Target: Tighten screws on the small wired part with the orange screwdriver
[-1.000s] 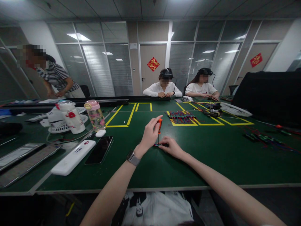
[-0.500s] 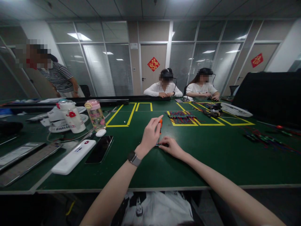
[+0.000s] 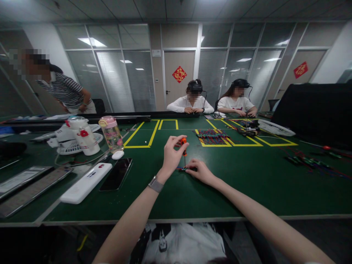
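An orange-handled screwdriver (image 3: 184, 149) stands nearly upright in front of me, its thin shaft pointing down. My left hand (image 3: 173, 151) grips the handle near its top between fingers and thumb. The tip meets a small circuit board (image 3: 182, 169) lying on the green tabletop. My right hand (image 3: 200, 171) rests low on the table, fingertips pinched on the board's right side and hiding part of it. Thin coloured wires seem to leave the board's left end.
A bundle of wired boards (image 3: 212, 137) lies beyond my hands, inside yellow tape. More wired boards (image 3: 310, 161) are at right. A black phone (image 3: 117, 175), a white power bank (image 3: 86, 184) and a pink-lidded bottle (image 3: 112, 135) stand or lie left. Two people sit opposite; another stands at left.
My left hand has shifted slightly left and its fingers have curled around the screwdriver's handle, showing more of it. The right hand stays put. The standing person has leaned further left.
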Tool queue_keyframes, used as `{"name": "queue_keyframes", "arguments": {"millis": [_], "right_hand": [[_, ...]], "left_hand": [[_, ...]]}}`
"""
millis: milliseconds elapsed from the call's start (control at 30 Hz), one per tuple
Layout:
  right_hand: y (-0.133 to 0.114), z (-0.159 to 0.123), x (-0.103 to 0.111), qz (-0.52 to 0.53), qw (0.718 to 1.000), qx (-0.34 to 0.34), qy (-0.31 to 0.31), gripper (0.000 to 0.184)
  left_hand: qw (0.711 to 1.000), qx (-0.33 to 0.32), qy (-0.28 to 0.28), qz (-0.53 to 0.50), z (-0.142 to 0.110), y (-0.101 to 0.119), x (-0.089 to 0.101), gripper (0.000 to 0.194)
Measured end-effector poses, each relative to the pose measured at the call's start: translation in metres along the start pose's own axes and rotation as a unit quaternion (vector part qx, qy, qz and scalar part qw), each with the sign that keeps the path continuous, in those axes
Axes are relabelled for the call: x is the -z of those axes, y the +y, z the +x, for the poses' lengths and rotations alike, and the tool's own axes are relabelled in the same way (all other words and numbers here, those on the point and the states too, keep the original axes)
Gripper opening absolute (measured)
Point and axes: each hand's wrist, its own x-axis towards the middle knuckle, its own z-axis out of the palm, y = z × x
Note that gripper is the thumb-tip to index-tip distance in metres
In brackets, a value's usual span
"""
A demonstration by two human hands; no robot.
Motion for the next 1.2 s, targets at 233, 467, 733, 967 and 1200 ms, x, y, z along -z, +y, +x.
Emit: {"name": "queue_keyframes", "arguments": {"millis": [233, 467, 733, 967, 1200], "right_hand": [[0.0008, 0.0005, -0.0012, 0.011, 1.000, 0.004, 0.004, 0.016], [-0.0003, 0.0003, -0.0003, 0.016, 1.000, 0.001, 0.004, 0.016], [-0.0005, 0.0005, -0.0006, 0.011, 1.000, -0.001, 0.005, 0.016], [-0.0011, 0.0004, -0.0003, 0.014, 1.000, 0.002, 0.003, 0.016], [-0.0013, 0.0003, -0.0006, 0.000, 1.000, -0.009, 0.005, 0.017]], "left_hand": [[0.987, -0.098, -0.057, 0.110, -0.0057, 0.0077, -0.0007, 0.030], [0.993, -0.062, -0.076, 0.058, -0.0050, 0.0041, -0.0012, 0.027], [0.991, -0.074, -0.051, 0.101, -0.0049, 0.0072, 0.0004, 0.022], [0.994, -0.018, -0.098, -0.046, -0.0016, 0.0037, -0.0002, 0.033], [0.998, -0.030, -0.025, 0.044, 0.0011, -0.0003, 0.0021, 0.025]]}}
